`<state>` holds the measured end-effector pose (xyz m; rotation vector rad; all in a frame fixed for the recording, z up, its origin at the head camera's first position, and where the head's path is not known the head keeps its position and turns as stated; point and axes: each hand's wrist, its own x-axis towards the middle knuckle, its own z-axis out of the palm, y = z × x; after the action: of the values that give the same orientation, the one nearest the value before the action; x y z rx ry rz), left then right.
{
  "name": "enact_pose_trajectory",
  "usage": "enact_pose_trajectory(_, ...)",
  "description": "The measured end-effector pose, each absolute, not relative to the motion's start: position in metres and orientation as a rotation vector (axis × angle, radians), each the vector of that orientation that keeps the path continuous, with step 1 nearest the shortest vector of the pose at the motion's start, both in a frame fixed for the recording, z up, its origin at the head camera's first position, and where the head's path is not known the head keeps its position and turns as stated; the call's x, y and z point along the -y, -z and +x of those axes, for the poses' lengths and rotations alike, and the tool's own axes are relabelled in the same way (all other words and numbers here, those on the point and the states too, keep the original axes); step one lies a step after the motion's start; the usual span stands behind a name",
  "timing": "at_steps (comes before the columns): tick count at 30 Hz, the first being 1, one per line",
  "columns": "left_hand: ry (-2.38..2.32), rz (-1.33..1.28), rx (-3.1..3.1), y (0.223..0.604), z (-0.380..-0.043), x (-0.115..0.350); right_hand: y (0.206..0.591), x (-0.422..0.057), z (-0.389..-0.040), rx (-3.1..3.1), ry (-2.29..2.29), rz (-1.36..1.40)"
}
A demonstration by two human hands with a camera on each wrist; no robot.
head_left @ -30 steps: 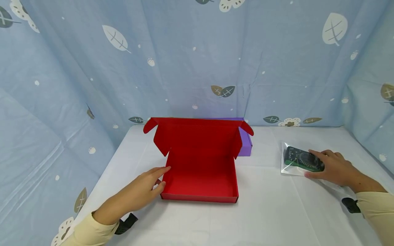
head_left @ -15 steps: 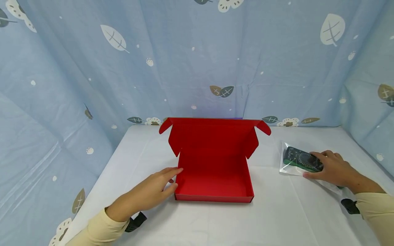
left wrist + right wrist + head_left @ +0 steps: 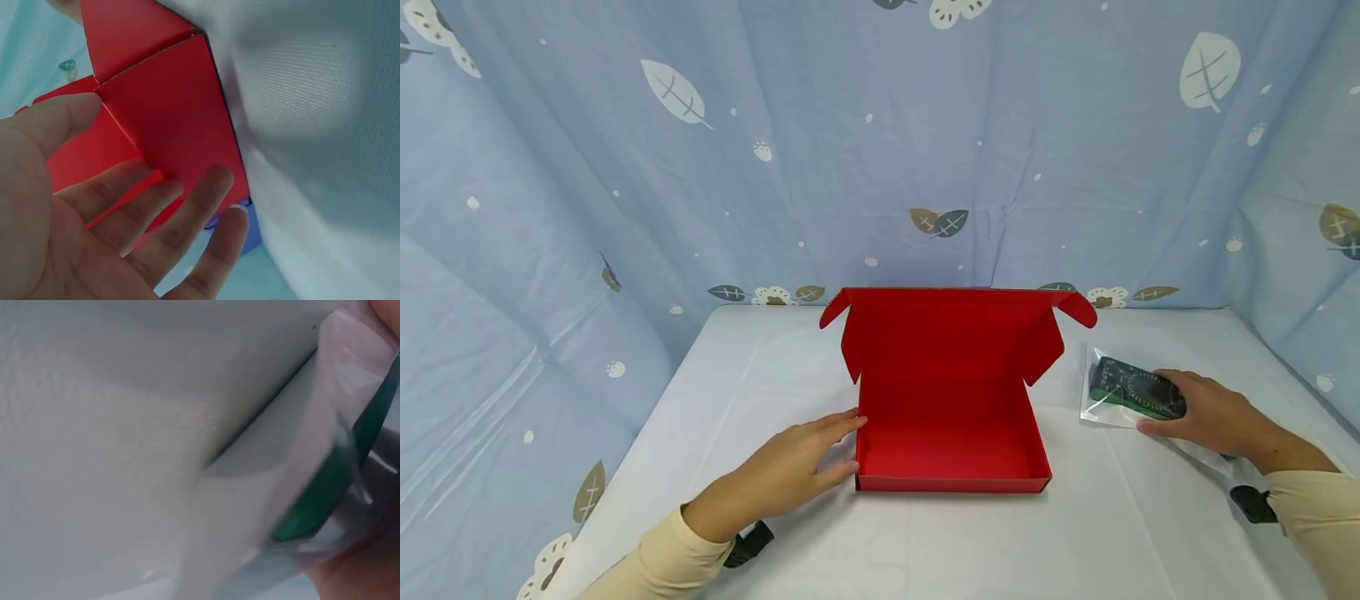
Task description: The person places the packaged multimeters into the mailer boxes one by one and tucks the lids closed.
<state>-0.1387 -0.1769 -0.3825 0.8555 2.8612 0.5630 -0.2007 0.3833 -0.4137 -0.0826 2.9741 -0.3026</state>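
A red cardboard box point(image 3: 955, 442) stands with its lid raised toward the back curtain. My left hand point(image 3: 793, 467) lies against the box's left side with fingers extended; the left wrist view shows the fingers point(image 3: 169, 240) spread along the outer wall and the thumb near the top edge. On the right, my right hand point(image 3: 1213, 417) grips a black-and-green multimeter point(image 3: 1138, 390) in a clear plastic bag point(image 3: 1097, 408), thumb on the near side and fingers over the far side. In the right wrist view, the bag covers part of the multimeter's green edge point(image 3: 319, 500).
A purple box point(image 3: 253, 231) shows past the red box in the left wrist view; the raised lid hides it in the head view. White cloth point(image 3: 925, 550) covers the table. A blue patterned curtain point(image 3: 850, 167) hangs behind and at both sides.
The red box has slid to the right along with my left hand, and now covers the purple box behind it. My right hand and the multimeter have hardly moved.
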Motion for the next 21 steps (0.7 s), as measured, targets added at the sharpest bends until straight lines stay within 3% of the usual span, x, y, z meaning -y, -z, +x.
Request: enact_pose_trajectory(21, -0.577, 0.734, -2.839, 0.390, -0.141, 0.183, 0.416, -0.388, -0.193, -3.033, 0.309, -0.096)
